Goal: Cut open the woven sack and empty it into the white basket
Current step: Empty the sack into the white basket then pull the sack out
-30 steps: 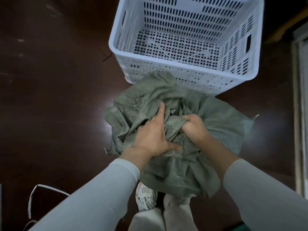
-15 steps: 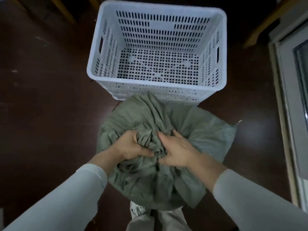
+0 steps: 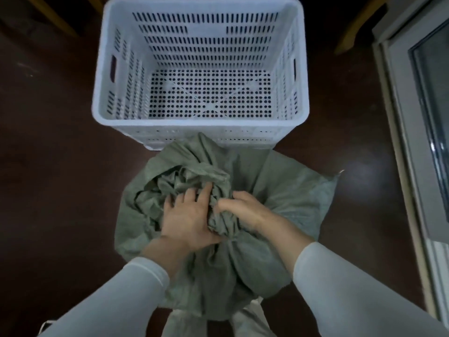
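A grey-green woven sack (image 3: 279, 198) stands crumpled on the dark floor right in front of me, its top bunched into folds. My left hand (image 3: 187, 217) lies on the gathered top with fingers spread forward and its thumb against the bunch. My right hand (image 3: 245, 210) grips the bunched neck from the right side, fingers curled into the fabric. The white perforated basket (image 3: 102, 76) stands just beyond the sack, with nothing visible inside; the sack's far fold touches its near wall.
Dark brown floor (image 3: 48, 178) surrounds everything. A pale door or window frame (image 3: 398, 122) runs down the right edge. Yellow wooden legs (image 3: 56, 18) show at the top corners. My light trousers (image 3: 245, 319) sit directly below the sack.
My left hand has opened from a grip and spread over the bunched top. The right hand has closed round the neck. The view has shifted so the basket sits more central.
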The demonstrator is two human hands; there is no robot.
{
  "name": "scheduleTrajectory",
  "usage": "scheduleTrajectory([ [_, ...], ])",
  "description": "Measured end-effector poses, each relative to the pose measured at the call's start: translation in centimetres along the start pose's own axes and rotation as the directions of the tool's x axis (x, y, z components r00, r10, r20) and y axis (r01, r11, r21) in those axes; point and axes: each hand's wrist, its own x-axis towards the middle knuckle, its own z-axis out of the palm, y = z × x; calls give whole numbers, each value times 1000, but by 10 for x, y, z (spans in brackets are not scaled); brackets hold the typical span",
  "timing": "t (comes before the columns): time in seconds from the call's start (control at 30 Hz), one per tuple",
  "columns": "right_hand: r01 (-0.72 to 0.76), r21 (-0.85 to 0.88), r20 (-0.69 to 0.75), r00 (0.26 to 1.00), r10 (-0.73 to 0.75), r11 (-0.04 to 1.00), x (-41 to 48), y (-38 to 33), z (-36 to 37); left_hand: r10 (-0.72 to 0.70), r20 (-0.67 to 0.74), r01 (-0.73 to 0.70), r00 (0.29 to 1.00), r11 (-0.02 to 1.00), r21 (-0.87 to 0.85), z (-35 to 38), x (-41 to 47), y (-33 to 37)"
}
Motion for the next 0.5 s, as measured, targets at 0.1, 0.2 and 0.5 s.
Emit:
scheduleTrajectory([
  [0.1,37,-157,-273,959,-80,987,3,19,-17,0,62,0,998,1000,-12,7,25,-10],
  [0.2,11,-269,-707,677,-205,963,13,55,-55,-6,118,-4,993,996,84,9,43,-17],
  [0.5,-303,319,-751,498,435,898,50,148,-147,8,156,-42,988,976,215,32,73,-20],
])
